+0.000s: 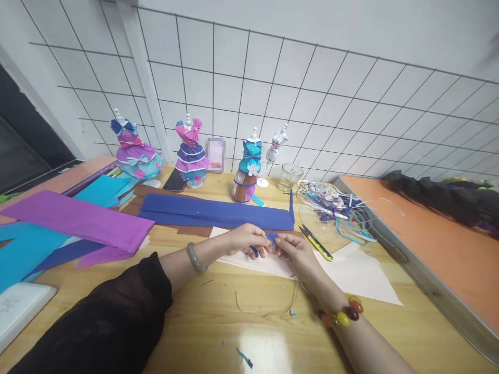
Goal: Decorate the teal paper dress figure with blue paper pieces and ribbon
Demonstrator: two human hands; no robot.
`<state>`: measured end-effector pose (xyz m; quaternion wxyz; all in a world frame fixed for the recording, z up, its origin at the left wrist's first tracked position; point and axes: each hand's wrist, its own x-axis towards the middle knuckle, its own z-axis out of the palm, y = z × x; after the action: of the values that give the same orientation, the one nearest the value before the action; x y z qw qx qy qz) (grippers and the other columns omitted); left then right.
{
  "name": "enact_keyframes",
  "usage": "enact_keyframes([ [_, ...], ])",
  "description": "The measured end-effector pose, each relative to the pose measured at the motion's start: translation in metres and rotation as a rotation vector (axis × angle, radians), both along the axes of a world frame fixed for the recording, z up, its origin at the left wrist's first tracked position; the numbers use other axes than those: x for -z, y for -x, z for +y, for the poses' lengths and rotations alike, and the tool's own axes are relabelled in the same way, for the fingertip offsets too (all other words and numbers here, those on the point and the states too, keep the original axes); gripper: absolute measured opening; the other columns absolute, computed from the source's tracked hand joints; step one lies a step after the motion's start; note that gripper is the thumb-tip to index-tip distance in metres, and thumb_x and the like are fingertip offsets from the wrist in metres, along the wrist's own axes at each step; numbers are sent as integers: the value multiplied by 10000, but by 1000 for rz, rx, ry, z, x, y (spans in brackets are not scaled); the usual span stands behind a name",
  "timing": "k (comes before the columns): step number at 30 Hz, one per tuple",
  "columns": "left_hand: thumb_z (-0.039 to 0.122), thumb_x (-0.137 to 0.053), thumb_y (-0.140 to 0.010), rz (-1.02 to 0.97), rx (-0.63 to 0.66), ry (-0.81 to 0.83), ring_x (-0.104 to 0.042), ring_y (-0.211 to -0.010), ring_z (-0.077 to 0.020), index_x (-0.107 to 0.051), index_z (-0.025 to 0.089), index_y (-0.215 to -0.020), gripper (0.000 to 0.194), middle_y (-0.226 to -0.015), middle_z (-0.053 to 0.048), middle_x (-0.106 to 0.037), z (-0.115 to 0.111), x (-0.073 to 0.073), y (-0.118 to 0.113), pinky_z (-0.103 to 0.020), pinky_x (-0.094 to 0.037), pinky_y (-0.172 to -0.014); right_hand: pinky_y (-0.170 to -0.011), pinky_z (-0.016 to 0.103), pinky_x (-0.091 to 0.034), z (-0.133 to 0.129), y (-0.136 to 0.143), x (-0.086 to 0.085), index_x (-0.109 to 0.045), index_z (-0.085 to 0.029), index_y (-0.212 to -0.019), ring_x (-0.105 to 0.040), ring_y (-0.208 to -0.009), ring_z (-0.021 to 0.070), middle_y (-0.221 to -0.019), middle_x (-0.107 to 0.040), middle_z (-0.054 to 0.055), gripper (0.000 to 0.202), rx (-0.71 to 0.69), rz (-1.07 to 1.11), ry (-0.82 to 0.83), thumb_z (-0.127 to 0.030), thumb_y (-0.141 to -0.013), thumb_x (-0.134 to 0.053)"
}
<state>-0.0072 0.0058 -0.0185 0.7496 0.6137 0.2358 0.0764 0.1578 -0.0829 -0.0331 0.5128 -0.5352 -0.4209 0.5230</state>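
Observation:
Above a white sheet, my left hand and my right hand meet fingertip to fingertip. Between them is a small dark blue cut piece, pinched by the right thumb and finger; the left fingertips are at its left edge. Another bit of blue shows among the left fingers. A long folded blue strip lies just behind the hands. Yellow-handled scissors rest to the right of my right hand.
Four small dress forms stand along the tiled wall, three dressed. A glass and a pile of scraps are at the back right. Purple fabric, turquoise fabric and a white device lie left.

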Motion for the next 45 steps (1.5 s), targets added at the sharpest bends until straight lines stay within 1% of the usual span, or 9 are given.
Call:
enact_keyframes([
  [5, 381, -644, -656, 8, -37, -4, -579, -640, -110, -626, 116, -728, 276, -850, -104, -650, 1, 5, -2, -187, -399, -465, -498, 232, -322, 0, 0, -2, -625, -165, -639, -456, -498, 105, -535, -570, 9, 261, -24, 106, -4, -407, -736, -625],
  [10, 386, -652, -645, 2, -52, 9, -581, -643, -115, -620, 112, -709, 283, -831, -105, -650, 0, 4, -2, -190, -396, -463, -476, 239, -322, 1, 0, -6, -641, -147, -748, -479, -519, 120, -644, -605, 50, 385, -72, 228, 9, -498, -804, -493],
  [12, 390, -653, -642, -8, -50, 6, -580, -640, -115, -624, 113, -710, 286, -830, -105, -650, 0, 3, -1, -193, -401, -464, -485, 239, -325, 0, 1, -8, -633, -150, -730, -474, -520, 120, -625, -596, 42, 393, -63, 179, -6, -514, -794, -501],
  [17, 400, -643, -644, 7, -12, -39, -573, -616, -101, -653, 132, -739, 285, -817, -79, -652, -4, 2, -1, -185, -408, -458, -498, 228, -326, -2, 5, -4, -618, -163, -679, -433, -489, 97, -561, -574, 1, 283, 2, -62, -20, -439, -678, -681],
  [25, 439, -658, -630, -18, -9, -137, -591, -608, -122, -658, 147, -764, 321, -773, -60, -646, 4, 4, 4, -211, -445, -468, -469, 213, -297, -1, 4, 1, -622, -162, -658, -396, -463, 83, -503, -521, -19, 305, 63, -100, -24, -458, -643, -697],
  [32, 518, -641, -630, -70, -324, -189, -561, -549, -91, -621, 131, -707, 395, -679, -35, -620, 23, -15, 17, -202, -423, -487, -455, 219, -323, 0, 8, 2, -637, -173, -613, -404, -441, 91, -478, -499, -24, 326, 133, -81, 26, -459, -517, -761],
  [38, 446, -641, -648, -136, -551, -159, -523, -485, -74, -582, 113, -688, 340, -641, -21, -597, 31, -36, 23, -196, -376, -438, -453, 233, -323, 3, 8, 3, -655, -179, -619, -414, -441, 108, -476, -510, -17, 334, 86, -106, 26, -473, -499, -761],
  [41, 400, -636, -658, -170, -624, -158, -521, -486, -71, -573, 114, -710, 297, -644, -19, -597, 38, -38, 24, -188, -365, -428, -456, 242, -335, 2, 9, 1, -645, -186, -600, -415, -444, 117, -469, -504, -17, 329, 92, -91, 28, -472, -488, -765],
  [45, 333, -619, -682, -213, -764, -203, -515, -481, -72, -563, 121, -731, 226, -624, -14, -588, 56, -32, 25, -177, -353, -414, -459, 244, -339, 1, 10, 1, -642, -178, -577, -408, -446, 114, -463, -499, -12, 324, 83, -93, 26, -465, -491, -765],
])
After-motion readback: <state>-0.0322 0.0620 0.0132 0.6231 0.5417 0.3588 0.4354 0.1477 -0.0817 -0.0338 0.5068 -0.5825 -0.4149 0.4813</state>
